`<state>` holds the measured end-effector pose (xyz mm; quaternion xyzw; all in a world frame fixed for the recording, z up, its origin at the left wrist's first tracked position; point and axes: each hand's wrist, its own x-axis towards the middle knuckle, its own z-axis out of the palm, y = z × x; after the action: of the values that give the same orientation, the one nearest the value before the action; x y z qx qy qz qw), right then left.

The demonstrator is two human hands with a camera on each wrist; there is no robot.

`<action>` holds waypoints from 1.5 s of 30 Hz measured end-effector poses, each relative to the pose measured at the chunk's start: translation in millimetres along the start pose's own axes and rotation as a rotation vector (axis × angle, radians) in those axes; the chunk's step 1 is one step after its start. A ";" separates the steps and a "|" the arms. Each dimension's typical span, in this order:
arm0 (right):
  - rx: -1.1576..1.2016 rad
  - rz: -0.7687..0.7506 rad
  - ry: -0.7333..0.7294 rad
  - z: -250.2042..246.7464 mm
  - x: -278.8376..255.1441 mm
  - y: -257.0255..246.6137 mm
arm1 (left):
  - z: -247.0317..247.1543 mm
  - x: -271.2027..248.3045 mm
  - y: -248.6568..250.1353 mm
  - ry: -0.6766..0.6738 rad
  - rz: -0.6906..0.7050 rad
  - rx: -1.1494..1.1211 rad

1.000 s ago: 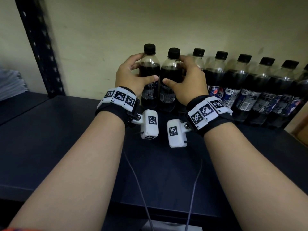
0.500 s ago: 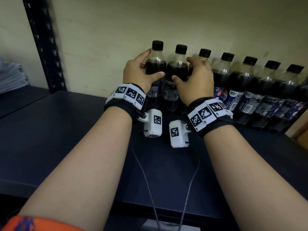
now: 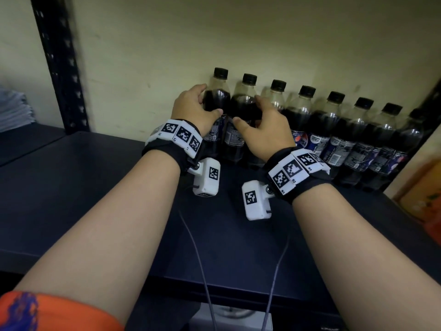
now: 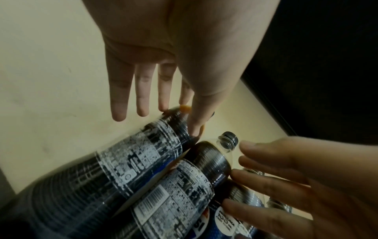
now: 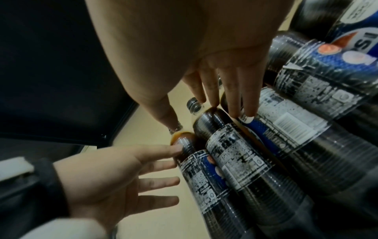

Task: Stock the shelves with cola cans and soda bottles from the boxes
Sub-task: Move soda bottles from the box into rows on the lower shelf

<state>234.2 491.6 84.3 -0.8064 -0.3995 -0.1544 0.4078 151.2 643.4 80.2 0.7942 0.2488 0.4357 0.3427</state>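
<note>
The left hand (image 3: 194, 111) lies with straight, spread fingers against the leftmost bottle (image 3: 216, 111), only the thumb touching its shoulder; nothing is gripped. The right hand (image 3: 267, 130) is likewise open, fingers loosely round the second bottle (image 3: 241, 120) (its grip looks released). Both bottles stand upright at the shelf's (image 3: 71, 187) back edge, closing the left end of the row. The placing step seems finished; next the hands must withdraw without toppling anything and fetch more stock.

Partial brand "PSI" w/ red-white-blue logo is read on blue bottle label (image 5: 355, 46), right wrist view. "100" is made out on label of another bottle (image 4: 226, 218); remaining fine print is blurred, illegible.
</note>
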 end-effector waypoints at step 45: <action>-0.482 0.271 -0.897 -201.5 -331.5 -5.7 | -94.9 -364.6 94.0 -1.094 0.014 0.831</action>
<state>35.5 164.4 21.6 -0.9086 -0.3800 0.1728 0.0160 -102.7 361.3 -1.8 0.9672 0.1811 -0.1575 0.0831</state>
